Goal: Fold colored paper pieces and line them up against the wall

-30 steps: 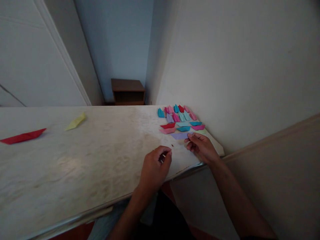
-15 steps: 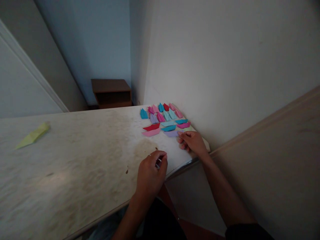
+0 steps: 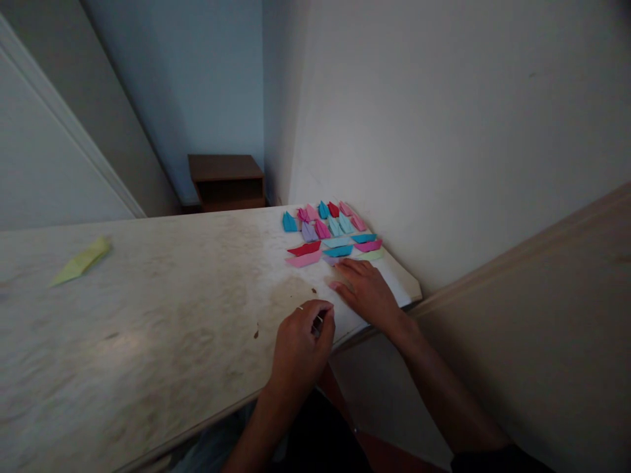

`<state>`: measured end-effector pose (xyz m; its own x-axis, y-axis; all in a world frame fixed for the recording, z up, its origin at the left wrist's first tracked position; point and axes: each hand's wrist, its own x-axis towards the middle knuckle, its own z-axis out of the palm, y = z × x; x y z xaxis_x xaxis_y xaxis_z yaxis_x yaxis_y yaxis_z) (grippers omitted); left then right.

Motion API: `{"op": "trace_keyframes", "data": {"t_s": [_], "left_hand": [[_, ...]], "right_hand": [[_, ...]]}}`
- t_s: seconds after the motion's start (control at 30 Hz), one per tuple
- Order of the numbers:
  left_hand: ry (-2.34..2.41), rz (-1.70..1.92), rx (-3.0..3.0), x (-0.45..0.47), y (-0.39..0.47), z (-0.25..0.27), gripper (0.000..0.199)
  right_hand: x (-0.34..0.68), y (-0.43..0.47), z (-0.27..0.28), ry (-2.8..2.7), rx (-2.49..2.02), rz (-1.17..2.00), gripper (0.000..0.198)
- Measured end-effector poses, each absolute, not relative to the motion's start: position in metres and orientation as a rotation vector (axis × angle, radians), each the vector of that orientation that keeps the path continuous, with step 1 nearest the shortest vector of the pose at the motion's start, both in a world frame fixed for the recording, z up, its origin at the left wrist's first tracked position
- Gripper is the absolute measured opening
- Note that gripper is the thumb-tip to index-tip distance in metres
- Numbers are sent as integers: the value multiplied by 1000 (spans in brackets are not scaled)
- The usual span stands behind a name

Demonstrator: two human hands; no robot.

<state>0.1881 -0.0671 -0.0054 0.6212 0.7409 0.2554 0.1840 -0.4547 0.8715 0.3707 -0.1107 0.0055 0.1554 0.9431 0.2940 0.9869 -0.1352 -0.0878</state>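
My right hand [image 3: 365, 289] lies palm down with its fingers stretched out. Its fingertips touch a lavender folded-paper boat [image 3: 331, 261], which they mostly cover. Close by to the left and nearer to me is my left hand [image 3: 302, 341], curled with thumb and forefinger tips together; a pale sliver shows in the gap, but I cannot make out what it is. Around the right fingertips lie a pink paper boat [image 3: 303, 259], a red one [image 3: 304, 249], a blue one [image 3: 338, 251], a magenta one [image 3: 369, 246] and a pale green one [image 3: 372, 255].
Behind these, several folded-paper pieces [image 3: 323, 229] stand in rows near the wall [image 3: 419, 131]. A yellow folded paper [image 3: 81, 261] rests on the far left of the stained white table [image 3: 172, 295]. Beyond the table edge is a brown open cabinet [image 3: 227, 168].
My right hand has gone from pinching the lavender boat's right end to lying flat over it, fingers extended and shifted left. The left hand keeps its curl. The view has turned slightly left.
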Motion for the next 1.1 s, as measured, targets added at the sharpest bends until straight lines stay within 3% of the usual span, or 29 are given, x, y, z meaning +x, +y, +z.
{"op": "trace_keyframes", "data": {"t_s": [1.1], "left_hand": [[686, 785, 2033, 188, -68, -5, 18]], "right_hand": [[363, -116, -7, -1764, -2227, -295, 40]]}}
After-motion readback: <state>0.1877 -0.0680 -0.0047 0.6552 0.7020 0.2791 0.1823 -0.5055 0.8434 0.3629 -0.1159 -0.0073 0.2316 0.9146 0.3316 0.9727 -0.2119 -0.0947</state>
